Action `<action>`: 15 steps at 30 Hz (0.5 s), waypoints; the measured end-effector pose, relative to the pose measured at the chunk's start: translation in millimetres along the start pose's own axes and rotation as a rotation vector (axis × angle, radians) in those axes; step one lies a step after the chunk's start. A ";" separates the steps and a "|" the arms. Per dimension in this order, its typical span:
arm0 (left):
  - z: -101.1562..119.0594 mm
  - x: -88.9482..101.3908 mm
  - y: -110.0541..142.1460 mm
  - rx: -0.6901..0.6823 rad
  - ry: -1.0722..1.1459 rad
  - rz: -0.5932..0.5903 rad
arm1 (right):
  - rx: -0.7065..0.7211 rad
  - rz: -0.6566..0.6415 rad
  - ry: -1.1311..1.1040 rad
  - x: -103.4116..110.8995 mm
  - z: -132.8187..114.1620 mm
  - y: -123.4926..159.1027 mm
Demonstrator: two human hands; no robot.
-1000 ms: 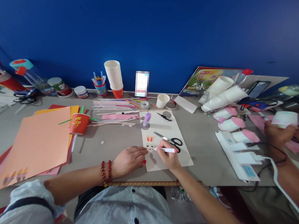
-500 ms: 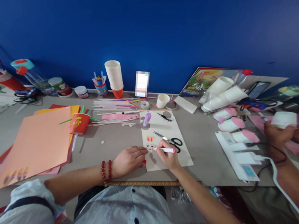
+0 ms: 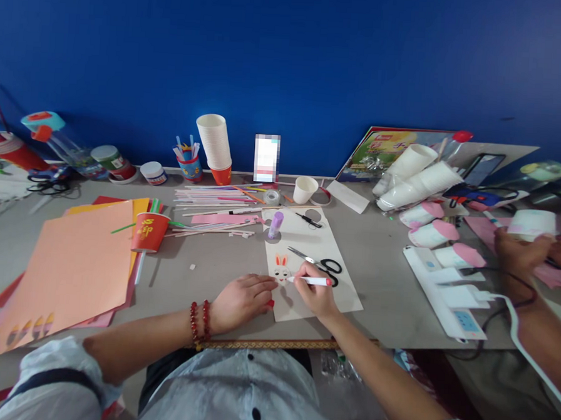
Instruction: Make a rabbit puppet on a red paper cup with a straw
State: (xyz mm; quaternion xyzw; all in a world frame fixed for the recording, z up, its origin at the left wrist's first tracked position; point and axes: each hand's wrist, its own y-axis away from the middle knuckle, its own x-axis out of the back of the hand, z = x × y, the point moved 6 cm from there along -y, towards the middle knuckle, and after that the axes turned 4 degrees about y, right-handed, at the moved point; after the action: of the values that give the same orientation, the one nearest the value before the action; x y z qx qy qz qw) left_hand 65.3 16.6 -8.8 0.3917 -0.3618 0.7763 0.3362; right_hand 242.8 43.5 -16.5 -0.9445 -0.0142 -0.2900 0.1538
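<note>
A white rabbit-face cutout [image 3: 281,273] with orange ears and drawn eyes lies on a white paper sheet [image 3: 337,294]. My right hand [image 3: 314,291] is closed around a white marker [image 3: 315,281] with a red end, its tip at the right edge of the face. Palm down, my left hand [image 3: 247,299] rests on the table, fingertips touching the cutout's left side. A small red marker cap [image 3: 270,304] pokes out beneath its fingers, pinched there, the grip partly hidden. Black-handled scissors [image 3: 327,264] and a purple glue stick [image 3: 275,225] are on the sheet beyond my hands.
Coloured paper [image 3: 80,256] and a red cup [image 3: 150,232] with straws are at left. Straws and sticks [image 3: 215,197] lie behind, near stacked cups [image 3: 213,140]. At right, a power strip [image 3: 445,294] stands beside another person's hands [image 3: 525,248] holding a white cup [image 3: 533,224].
Almost nothing differs. My right hand and the marker stay at the rabbit face with barely any shift, and my left hand keeps its place.
</note>
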 end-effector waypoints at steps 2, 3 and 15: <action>0.3 0.6 -0.2 -0.001 -0.001 0.005 | 0.004 0.006 0.001 0.2 -0.5 0.0; 0.5 0.9 -0.3 -0.001 -0.001 0.009 | 0.006 0.008 0.002 0.3 -0.4 0.1; -1.0 -1.9 0.6 0.002 -0.003 -0.008 | -0.010 0.031 0.000 0.8 3.0 1.2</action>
State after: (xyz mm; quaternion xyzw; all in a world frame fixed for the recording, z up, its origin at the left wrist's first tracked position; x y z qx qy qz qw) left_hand 65.3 16.7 -11.0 0.3949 -0.3598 0.7747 0.3382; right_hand 245.3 43.2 -18.7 -0.9453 0.0019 -0.2878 0.1535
